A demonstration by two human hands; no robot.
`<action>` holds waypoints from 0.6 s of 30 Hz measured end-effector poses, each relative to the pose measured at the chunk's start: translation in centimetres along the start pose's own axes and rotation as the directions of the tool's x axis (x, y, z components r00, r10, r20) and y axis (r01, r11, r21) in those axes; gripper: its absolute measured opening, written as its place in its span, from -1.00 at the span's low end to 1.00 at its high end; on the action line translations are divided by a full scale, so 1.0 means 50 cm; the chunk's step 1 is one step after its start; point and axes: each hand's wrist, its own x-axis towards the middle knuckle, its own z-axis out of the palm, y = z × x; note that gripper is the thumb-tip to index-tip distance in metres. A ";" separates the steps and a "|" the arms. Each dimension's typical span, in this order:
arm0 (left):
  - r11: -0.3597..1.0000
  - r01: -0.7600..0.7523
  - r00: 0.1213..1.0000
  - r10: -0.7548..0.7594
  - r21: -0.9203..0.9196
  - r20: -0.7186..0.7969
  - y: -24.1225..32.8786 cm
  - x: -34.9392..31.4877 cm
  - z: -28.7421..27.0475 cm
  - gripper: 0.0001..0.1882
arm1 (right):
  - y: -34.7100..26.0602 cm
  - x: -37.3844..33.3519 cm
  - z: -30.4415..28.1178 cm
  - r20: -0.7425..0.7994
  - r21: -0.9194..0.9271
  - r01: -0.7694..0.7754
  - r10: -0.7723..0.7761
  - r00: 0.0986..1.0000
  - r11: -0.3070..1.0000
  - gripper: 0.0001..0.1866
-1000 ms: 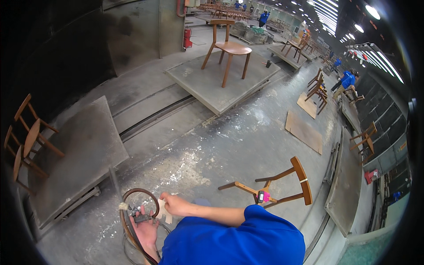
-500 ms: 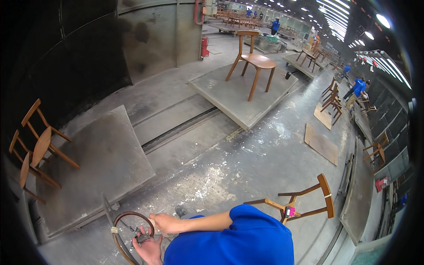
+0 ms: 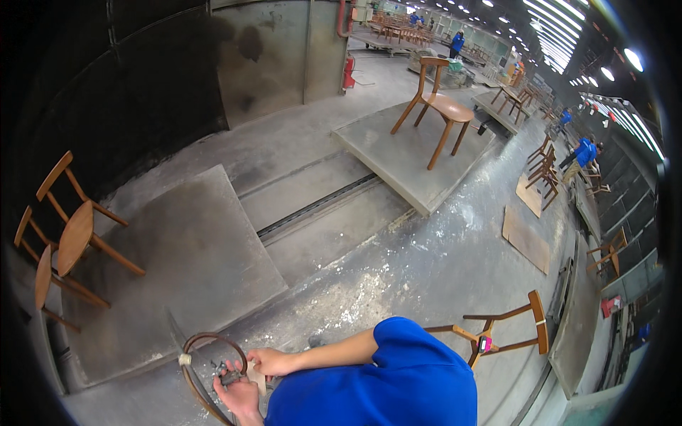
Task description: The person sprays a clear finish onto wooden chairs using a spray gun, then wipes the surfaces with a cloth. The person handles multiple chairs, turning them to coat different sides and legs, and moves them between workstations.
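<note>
1 head-worn fisheye view, facing down and ahead, close above a blue shirt (image 3: 376,380)

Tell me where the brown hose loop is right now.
In the head view, the brown hose loop is at the lower left, just above the left hand and to the left of the right hand.

from my end i see a brown hose (image 3: 217,336) curled into a loop, a pale binding (image 3: 185,359) around its left side and a lower run slanting down past the left hand (image 3: 241,396). a small dark-grey metal fitting (image 3: 231,378) lies across that hand's upturned fingers, beside the loop's right end; i can't tell whether they join. a tan piece (image 3: 257,380) hangs below the right hand (image 3: 273,362), partly hidden.
</note>
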 end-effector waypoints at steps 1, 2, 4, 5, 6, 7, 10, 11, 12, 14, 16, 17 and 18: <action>0.998 0.029 0.999 -0.031 -0.051 -0.036 0.019 0.016 0.015 -0.75 | -0.007 0.015 0.009 -0.008 0.028 0.005 -0.005 1.000 1.000 -0.55; 0.993 0.050 0.998 -0.052 -0.108 -0.016 0.041 0.024 0.027 -0.77 | -0.017 0.027 0.015 -0.017 0.051 0.014 -0.013 1.000 0.999 -0.53; 0.993 0.042 0.994 -0.053 -0.107 -0.099 0.082 0.052 0.045 -0.76 | -0.041 0.049 0.028 0.026 0.113 0.040 -0.043 0.999 0.993 -0.52; 0.994 0.045 0.993 -0.056 -0.104 -0.107 0.103 0.066 0.048 -0.75 | -0.056 0.056 0.036 0.030 0.139 0.054 -0.059 0.998 0.989 -0.52; 0.993 0.046 0.993 -0.057 -0.111 -0.102 0.123 0.078 0.045 -0.75 | -0.072 0.059 0.046 0.040 0.184 0.067 -0.076 0.996 0.981 -0.52; 0.991 0.051 0.994 -0.062 -0.120 -0.085 0.143 0.090 0.037 -0.75 | -0.090 0.059 0.057 -0.002 0.156 0.080 -0.081 0.997 0.985 -0.40; 0.998 -0.029 0.992 0.023 -0.047 -0.126 0.203 0.134 -0.004 -0.73 | -0.155 0.027 0.084 -0.112 -0.554 0.084 -0.174 0.978 0.828 -0.51; 0.998 -0.064 0.989 0.064 0.007 -0.134 0.219 0.145 -0.022 -0.69 | -0.180 0.010 0.082 -0.015 -0.620 0.070 -0.101 0.995 0.781 -0.50; 0.997 -0.057 0.992 0.063 0.051 -0.110 0.237 0.158 -0.038 -0.68 | -0.206 0.003 0.096 0.025 -0.539 0.150 -0.162 0.986 0.829 -0.51; 0.993 -0.041 0.992 0.053 0.106 -0.116 0.269 0.176 -0.064 -0.65 | -0.247 -0.004 0.129 0.087 -0.346 0.331 -0.322 0.943 0.878 -0.53; 0.987 0.035 0.998 -0.041 0.159 0.038 0.293 0.190 -0.072 -0.60 | -0.275 0.033 0.161 0.117 -0.358 0.456 -0.446 0.888 0.815 -0.55; 0.981 0.070 0.994 -0.084 0.182 0.067 0.300 0.193 -0.070 -0.57 | -0.281 0.063 0.178 0.093 -0.469 0.568 -0.602 0.793 0.676 -0.52; 0.972 0.102 0.992 -0.114 0.211 0.047 0.307 0.195 -0.064 -0.53 | -0.281 0.096 0.193 0.095 -0.565 0.674 -0.773 0.627 0.477 -0.50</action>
